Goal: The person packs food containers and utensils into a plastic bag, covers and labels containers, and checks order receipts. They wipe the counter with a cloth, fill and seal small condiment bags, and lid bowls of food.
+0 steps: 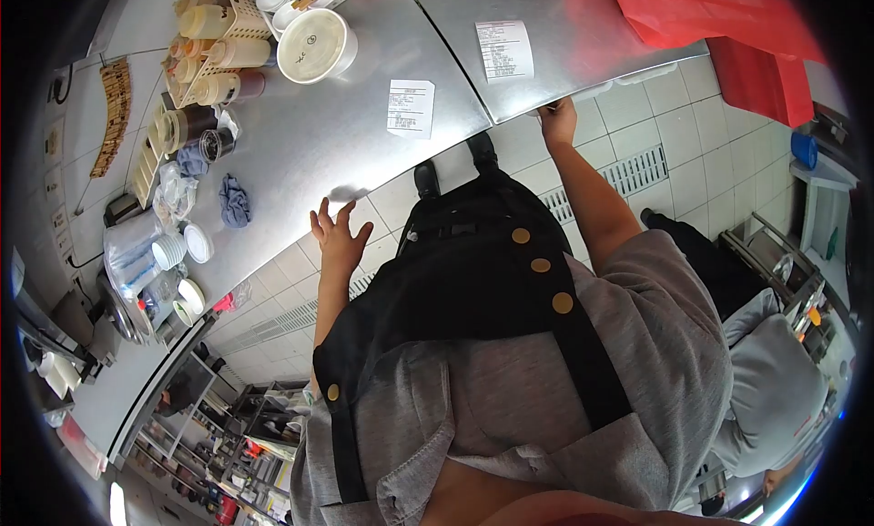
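Note:
My left hand (pixel 340 238) is held at the near edge of the steel table (pixel 309 162), fingers spread and holding nothing. Farther right, my right hand (pixel 559 124) is at the table's edge with its fingers curled in. A small dark bit shows at its fingertips, but I cannot make out what it is. On the tabletop, one printed receipt (pixel 411 109) lies left of the seam between the table sections. A second receipt (pixel 504 50) lies right of it, beyond my right hand.
A lidded white tub (pixel 316 46) stands at the back, beside sauce bottles (pixel 241 52) in baskets. A blue cloth (pixel 234 201) and stacked cups (pixel 169 250) are on the left. Red bags (pixel 728 16) are at the far right. Another person in grey (pixel 774 389) is behind me.

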`<state>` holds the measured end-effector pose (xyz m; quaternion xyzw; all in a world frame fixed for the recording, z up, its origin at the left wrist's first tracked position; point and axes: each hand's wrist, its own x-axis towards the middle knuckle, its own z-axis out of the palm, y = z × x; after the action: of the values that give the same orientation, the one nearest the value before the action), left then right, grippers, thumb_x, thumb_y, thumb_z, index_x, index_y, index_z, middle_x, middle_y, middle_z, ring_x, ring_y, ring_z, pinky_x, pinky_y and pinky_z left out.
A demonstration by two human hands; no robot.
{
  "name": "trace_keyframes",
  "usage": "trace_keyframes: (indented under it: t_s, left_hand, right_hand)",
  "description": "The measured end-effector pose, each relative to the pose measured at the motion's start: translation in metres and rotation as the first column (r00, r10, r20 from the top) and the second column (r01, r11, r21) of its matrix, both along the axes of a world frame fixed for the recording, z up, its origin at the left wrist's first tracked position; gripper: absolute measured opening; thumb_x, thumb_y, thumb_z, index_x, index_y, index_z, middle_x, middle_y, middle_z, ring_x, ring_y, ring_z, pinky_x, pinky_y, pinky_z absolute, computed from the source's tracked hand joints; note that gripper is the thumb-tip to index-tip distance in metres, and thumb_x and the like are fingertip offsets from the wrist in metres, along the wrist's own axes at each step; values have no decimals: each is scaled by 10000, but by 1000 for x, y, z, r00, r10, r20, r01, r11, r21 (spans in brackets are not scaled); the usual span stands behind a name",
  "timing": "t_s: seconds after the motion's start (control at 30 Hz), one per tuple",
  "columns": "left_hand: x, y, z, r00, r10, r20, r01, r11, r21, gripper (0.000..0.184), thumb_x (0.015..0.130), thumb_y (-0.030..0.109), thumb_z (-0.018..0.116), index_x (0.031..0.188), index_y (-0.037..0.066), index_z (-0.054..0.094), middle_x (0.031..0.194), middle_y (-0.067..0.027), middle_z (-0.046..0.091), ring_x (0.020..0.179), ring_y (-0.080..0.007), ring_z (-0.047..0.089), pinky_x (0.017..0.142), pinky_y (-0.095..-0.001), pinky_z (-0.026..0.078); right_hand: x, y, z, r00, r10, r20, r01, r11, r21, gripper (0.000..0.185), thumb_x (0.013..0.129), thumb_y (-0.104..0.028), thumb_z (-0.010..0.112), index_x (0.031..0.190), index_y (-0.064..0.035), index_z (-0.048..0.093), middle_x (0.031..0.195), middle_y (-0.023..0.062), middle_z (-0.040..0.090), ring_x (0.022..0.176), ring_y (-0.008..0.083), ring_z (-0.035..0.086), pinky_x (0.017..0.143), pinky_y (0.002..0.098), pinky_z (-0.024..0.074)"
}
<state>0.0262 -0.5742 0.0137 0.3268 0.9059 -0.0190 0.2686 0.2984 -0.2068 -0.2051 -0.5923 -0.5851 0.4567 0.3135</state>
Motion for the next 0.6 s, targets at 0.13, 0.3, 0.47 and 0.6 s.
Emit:
trace_keyframes:
  t_s: [0.13, 0.3, 0.47, 0.6]
  left_hand:
    - [0, 1, 1, 1000, 1, 14, -1, 1000, -1, 597, 815, 308, 803, 1363, 234, 579, 1603, -208, 220, 1471, -529, 69, 1170, -595, 269]
    - [1, -3, -2, 998, -62, -21, 62, 998, -10, 602, 808, 285, 809, 1361, 230, 579, 1602, -210, 221, 1470, -529, 80, 1162, -591, 291]
    - [4, 7, 8, 998, -59, -7, 59, 998, 3, 598, 813, 271, 806, 1363, 220, 578, 1597, -215, 228, 1467, -527, 90, 1168, -586, 278]
    - [3, 5, 6, 999, -34, -2, 34, 999, 11, 598, 812, 281, 808, 1361, 217, 580, 1595, -215, 234, 1468, -525, 88, 1169, -587, 273]
  right_hand:
    - [13, 22, 9, 902, 141, 408, -237, 952, 194, 339, 772, 10, 719, 1097, -20, 626, 1112, 182, 662, 1040, 387, 628, 909, 435, 507]
    - [14, 57, -3, 791, -43, 610, -168, 944, 284, 462, 788, -136, 719, 1229, -58, 607, 1197, 197, 620, 1167, 397, 556, 969, 459, 461]
    - [17, 89, -14, 941, 165, 295, -165, 986, -26, 525, 829, -216, 737, 1306, -58, 585, 1320, 204, 599, 1209, 415, 566, 978, 457, 478]
    - [44, 101, 2, 835, 429, 343, -444, 895, -37, 572, 793, -136, 794, 1312, -35, 573, 1331, 182, 604, 1186, 391, 587, 982, 434, 491]
